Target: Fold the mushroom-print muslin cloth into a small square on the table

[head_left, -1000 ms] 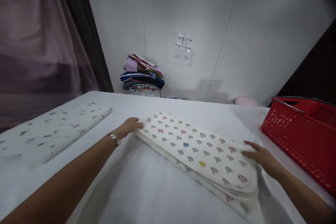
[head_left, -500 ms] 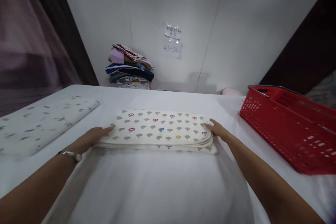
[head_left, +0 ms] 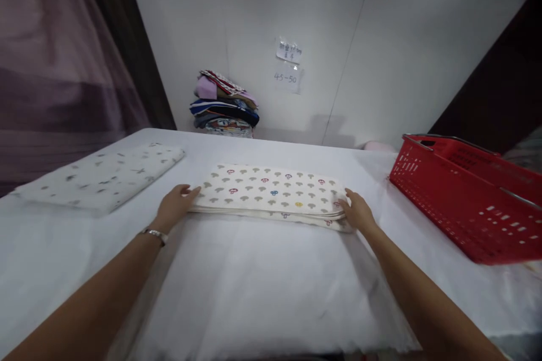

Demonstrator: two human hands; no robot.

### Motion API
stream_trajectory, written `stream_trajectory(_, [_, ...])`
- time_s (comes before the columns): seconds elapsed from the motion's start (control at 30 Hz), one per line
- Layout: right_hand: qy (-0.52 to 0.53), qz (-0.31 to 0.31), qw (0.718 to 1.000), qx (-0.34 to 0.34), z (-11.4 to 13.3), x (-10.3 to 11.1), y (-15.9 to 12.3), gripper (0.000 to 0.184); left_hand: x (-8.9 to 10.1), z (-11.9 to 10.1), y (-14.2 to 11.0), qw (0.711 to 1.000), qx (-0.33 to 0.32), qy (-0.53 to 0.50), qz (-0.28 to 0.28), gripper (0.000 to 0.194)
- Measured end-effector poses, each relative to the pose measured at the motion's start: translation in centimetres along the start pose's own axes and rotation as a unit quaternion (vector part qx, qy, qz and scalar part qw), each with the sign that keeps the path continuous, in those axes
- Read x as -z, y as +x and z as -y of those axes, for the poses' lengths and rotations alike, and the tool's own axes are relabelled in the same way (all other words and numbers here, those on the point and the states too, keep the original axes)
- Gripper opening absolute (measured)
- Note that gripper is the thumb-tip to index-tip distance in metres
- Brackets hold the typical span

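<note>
A folded white cloth printed with grey, red, blue and yellow mushrooms lies in several layers across the middle of the table. At its left end, my left hand pinches the edge between thumb and fingers; a silver bracelet circles that wrist. My right hand grips the opposite end, near the front corner, with part of the fingers hidden by the cloth. Between my forearms, a thin whitish sheet reaches from the cloth toward the near table edge.
Another folded white cloth with dark leaf-like marks lies at the left. A red plastic basket stands at the right. Beyond the table's far edge are a stack of folded fabrics and a wall with paper signs.
The view has shifted, so the surroundings sit further right in the picture. Both hands stay at the ends of the mushroom cloth, and the left hand's fingers look more curled.
</note>
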State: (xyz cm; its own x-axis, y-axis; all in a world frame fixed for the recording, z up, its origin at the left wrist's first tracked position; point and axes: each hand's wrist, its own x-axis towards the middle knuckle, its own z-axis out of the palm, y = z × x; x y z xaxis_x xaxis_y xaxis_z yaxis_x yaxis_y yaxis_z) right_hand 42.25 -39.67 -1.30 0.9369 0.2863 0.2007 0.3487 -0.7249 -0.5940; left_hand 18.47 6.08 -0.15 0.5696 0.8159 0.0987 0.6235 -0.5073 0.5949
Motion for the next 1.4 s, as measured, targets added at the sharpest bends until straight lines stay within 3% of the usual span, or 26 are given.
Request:
stream_trajectory(0.07, [0.011, -0.006, 0.996, 0.092, 1.2, -0.8, -1.7, 0.040, 0.1, 0.5, -1.8, 0.998, -0.061, -0.009, -0.026, 0.053])
stream_trajectory(0.17, [0.066, 0.044, 0.979, 0.188, 3.9, -2.5, -4.1, 0.029, -0.3, 1.0, -4.3, 0.977, -0.205, 0.015, -0.063, 0.043])
stream_trajectory(0.23, [0.083, 0.088, 0.964, 0.235, 6.2, -3.7, -4.9, 0.024, -0.6, 0.6, -5.6, 0.962, -0.267, 0.049, -0.038, 0.036])
stream_trajectory(0.37, [0.061, 0.144, 0.938, 0.310, 10.7, -5.9, -4.9, 0.023, -1.6, -2.1, -7.0, 0.930, -0.351, 0.090, 0.065, 0.030])
stream_trajectory(0.5, [0.001, 0.145, 0.926, 0.350, 13.2, -8.1, -4.2, 0.024, -3.5, -4.3, -6.8, 0.881, -0.462, 0.077, 0.065, 0.019])
stream_trajectory(0.73, [-0.010, 0.090, 0.936, 0.339, 12.4, -10.6, -4.3, 0.025, -6.1, -3.6, -6.1, 0.886, -0.461, 0.037, 0.046, 0.017])
stream_trajectory(0.97, [0.039, 0.083, 0.947, 0.307, 11.9, -10.9, -4.3, 0.028, -6.3, -3.4, -5.6, 0.883, -0.468, 0.017, 0.043, 0.025])
stream_trajectory(1.2, [0.069, 0.027, 0.935, 0.346, 11.2, -11.5, -4.3, 0.024, -6.1, -3.7, -5.7, 0.869, -0.493, 0.006, 0.038, 0.024])
stream_trajectory(1.4, [0.082, 0.009, 0.921, 0.380, 11.2, -11.6, -4.4, 0.022, -6.3, -3.9, -6.0, 0.864, -0.504, -0.001, 0.002, 0.020])
